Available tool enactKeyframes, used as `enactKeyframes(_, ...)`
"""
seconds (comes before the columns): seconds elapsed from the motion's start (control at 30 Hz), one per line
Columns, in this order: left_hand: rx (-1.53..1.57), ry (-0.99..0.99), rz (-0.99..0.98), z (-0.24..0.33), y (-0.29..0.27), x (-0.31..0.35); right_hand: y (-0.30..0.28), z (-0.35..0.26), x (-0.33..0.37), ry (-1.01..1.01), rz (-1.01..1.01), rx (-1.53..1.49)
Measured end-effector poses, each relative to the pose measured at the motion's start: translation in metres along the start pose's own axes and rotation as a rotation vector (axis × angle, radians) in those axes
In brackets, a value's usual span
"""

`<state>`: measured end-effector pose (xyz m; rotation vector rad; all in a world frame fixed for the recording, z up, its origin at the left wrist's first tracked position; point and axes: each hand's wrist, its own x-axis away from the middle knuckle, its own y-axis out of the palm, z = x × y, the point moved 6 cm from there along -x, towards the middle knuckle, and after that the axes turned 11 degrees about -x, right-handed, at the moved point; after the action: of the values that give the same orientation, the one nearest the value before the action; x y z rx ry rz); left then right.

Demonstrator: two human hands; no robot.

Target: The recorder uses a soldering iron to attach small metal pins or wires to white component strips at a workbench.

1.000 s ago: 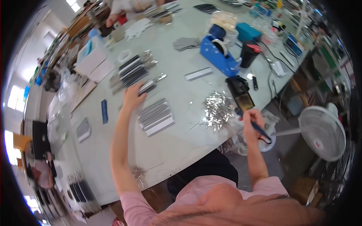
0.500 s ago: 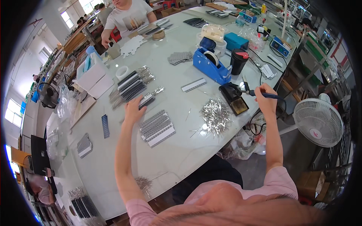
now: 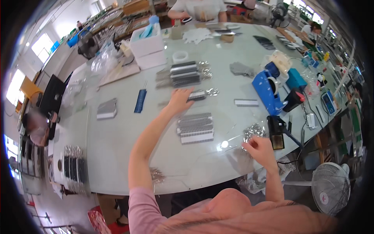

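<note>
My left hand (image 3: 180, 102) lies at the left end of a small stack of grey strips (image 3: 199, 95) with shiny pins at its right end. Thumb and fingers straddle it, near and far. My right hand (image 3: 261, 151) is pinched at the near edge of a loose pile of silvery metal pins (image 3: 254, 130); whatever sits between the fingertips is too small to make out. Beyond that hand, a soldering iron (image 3: 291, 136) with a dark handle rests in its black stand (image 3: 276, 124). A block of grey and white strips (image 3: 196, 128) lies between my hands.
Bundled dark strips (image 3: 185, 74) lie beyond my left hand. On the right stand a blue tape dispenser (image 3: 268, 93) and a black cup with a red lid (image 3: 294, 99). A white foam box (image 3: 148, 46) stands far left; a fan (image 3: 330, 189) is off the table's right edge.
My right hand has let go of the soldering iron, now in its stand, and moved left to the pin pile. My left hand stays on the strips. The view has turned.
</note>
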<state>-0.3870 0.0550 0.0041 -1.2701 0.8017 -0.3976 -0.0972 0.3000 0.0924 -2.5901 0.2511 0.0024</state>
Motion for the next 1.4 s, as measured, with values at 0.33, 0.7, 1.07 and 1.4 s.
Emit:
enactKeyframes(0.33,0.085,-0.028,-0.071,0.022,-0.012,-0.009,0.143,0.002,-0.242,-0.629,-0.178,0.466)
enactKeyframes(0.7,0.08,-0.024,-0.036,-0.01,-0.03,0.012,0.148,0.008,-0.272,-0.504,-0.59,0.437)
enactKeyframes(1.07,0.155,-0.041,-0.069,-0.014,-0.037,0.015,0.141,0.004,-0.271,-0.478,-0.596,0.252)
enactKeyframes(1.4,0.231,-0.049,-0.045,-0.019,-0.034,0.018,0.139,0.008,-0.273,-0.451,-0.596,0.094)
